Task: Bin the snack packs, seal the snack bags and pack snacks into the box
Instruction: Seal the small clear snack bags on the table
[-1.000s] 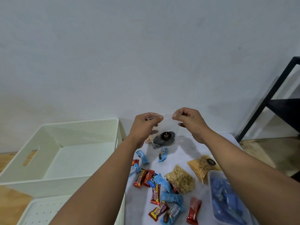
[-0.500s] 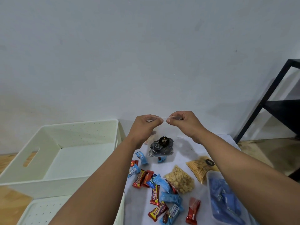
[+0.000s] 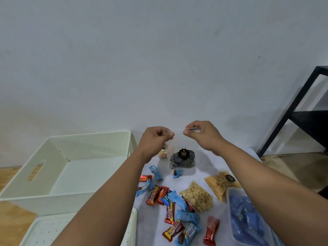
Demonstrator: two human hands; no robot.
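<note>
The white desk [image 3: 209,162] is carrying scattered candy bars [image 3: 170,208], a peanut bag [image 3: 197,197] and a chip bag [image 3: 220,186] at 5 o'clock.

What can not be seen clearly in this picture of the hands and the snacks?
All in the head view:
- Whether the clear plastic bag of dark swirl cookies is sealed: the strip between left hand and right hand is too thin.
- Small snack bag: mostly hidden behind the left wrist.
- Clear plastic box of blue packs: partly covered by the right forearm and cut by the bottom edge.
</note>
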